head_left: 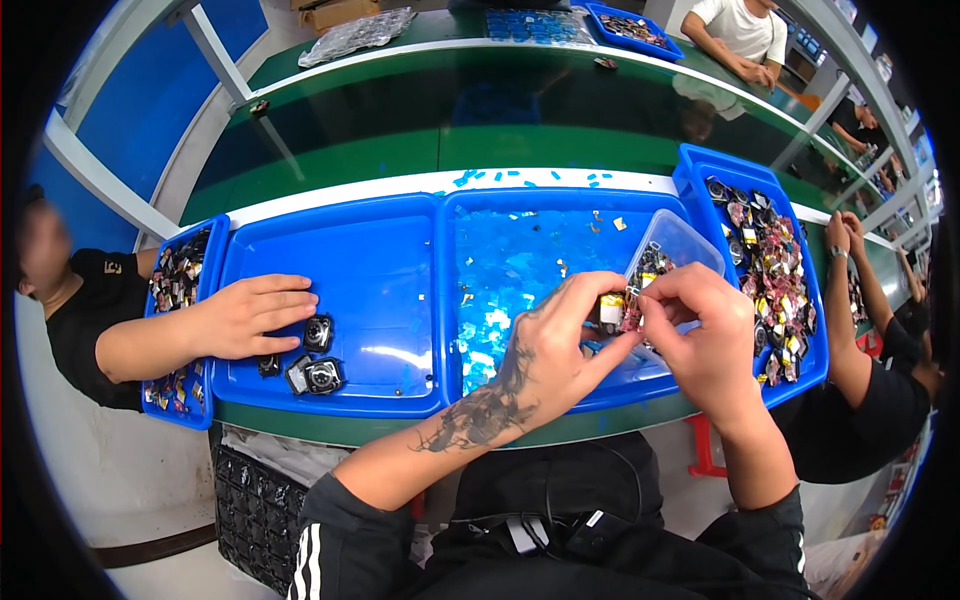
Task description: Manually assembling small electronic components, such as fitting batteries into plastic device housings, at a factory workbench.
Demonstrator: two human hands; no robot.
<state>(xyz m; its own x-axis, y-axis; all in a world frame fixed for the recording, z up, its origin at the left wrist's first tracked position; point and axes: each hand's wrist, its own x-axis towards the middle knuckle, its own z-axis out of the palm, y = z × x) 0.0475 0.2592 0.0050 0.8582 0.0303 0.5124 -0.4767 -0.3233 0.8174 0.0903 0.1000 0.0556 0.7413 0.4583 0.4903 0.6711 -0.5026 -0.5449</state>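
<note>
My left hand grips a small electronic assembly, with a white and yellow face and a reddish part at its side. From the other side, my right hand has thumb and forefinger pinched together at the reddish end. What lies exactly between those fingertips is too small to make out. Behind both hands sits a clear plastic box holding small dark and silvery parts. It stands in a blue tray whose bottom is strewn with thin blue film pieces.
At left a co-worker's hand reaches into another blue tray beside black watch-like housings. Blue bins of mixed electronic parts stand at far left and right. A white rail and green bench surface lie beyond.
</note>
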